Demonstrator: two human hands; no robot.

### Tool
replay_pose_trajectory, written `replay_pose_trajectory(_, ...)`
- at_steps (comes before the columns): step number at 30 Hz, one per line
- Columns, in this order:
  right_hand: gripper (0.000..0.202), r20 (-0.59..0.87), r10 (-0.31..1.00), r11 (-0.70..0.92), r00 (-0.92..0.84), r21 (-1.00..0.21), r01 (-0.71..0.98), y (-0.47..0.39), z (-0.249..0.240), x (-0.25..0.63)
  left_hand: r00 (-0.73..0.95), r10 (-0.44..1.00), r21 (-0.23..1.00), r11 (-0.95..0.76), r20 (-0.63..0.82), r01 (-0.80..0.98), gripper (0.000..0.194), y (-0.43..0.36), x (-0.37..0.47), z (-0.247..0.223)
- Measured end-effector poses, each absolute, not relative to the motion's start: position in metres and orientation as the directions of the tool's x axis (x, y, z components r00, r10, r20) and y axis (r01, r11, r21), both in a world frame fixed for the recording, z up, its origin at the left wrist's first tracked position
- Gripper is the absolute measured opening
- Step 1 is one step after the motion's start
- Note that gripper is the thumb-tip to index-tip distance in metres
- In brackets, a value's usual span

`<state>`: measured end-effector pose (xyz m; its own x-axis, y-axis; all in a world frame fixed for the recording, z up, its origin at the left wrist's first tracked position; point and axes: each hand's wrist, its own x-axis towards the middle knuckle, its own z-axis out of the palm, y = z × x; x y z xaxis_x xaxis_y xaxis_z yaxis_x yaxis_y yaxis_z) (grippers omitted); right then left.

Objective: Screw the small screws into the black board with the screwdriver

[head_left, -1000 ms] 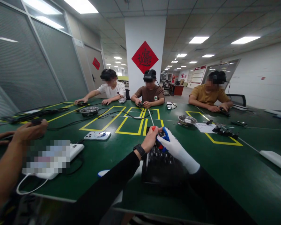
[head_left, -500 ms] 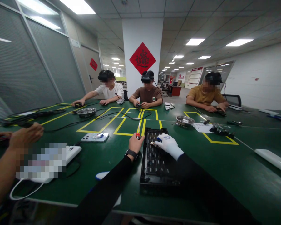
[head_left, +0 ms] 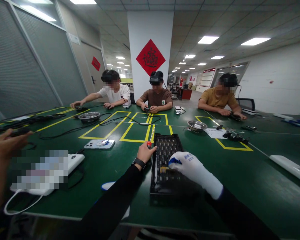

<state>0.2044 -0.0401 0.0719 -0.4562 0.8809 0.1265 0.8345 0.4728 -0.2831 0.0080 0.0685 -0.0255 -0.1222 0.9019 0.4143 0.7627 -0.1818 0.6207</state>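
On the green table, my curled left hand is gripping a screwdriver beside the black tray, over which my nearly closed right hand is pinching a yellow part.

Bare left hand closed in a grip, black-banded wrist, arm forward. White-gloved right hand palm down, fingers pinched, wrist bent inward. Both forearms black-sleeved.
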Motion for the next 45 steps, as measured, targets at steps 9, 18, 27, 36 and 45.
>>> replay_pose_trajectory(9,0.022,-0.090,0.893,0.439,-0.441,-0.045,0.897,-0.077,0.083,0.180,-0.062,0.911,0.604,-0.218,0.408,0.767,0.037,0.069,0.006,-0.024)
replay_pose_trajectory(18,0.017,-0.115,0.846,0.523,-0.521,-0.016,0.852,-0.083,0.080,0.182,-0.031,0.918,0.615,-0.239,0.395,0.751,0.034,0.068,0.005,-0.025)
replay_pose_trajectory(27,0.020,-0.033,0.786,0.618,-0.617,0.035,0.786,-0.074,0.071,0.185,-0.009,0.907,0.603,-0.272,0.420,0.750,0.035,0.071,0.004,-0.030)
replay_pose_trajectory(36,0.019,-0.032,0.814,0.580,-0.580,-0.013,0.814,-0.084,0.076,0.183,0.025,0.910,0.617,-0.301,0.414,0.727,0.034,0.066,0.004,-0.027)
replay_pose_trajectory(45,0.033,0.166,0.986,0.058,0.020,-0.454,0.889,-0.074,0.049,0.230,0.062,0.914,0.632,-0.326,0.402,0.703,0.013,0.062,0.005,-0.024)
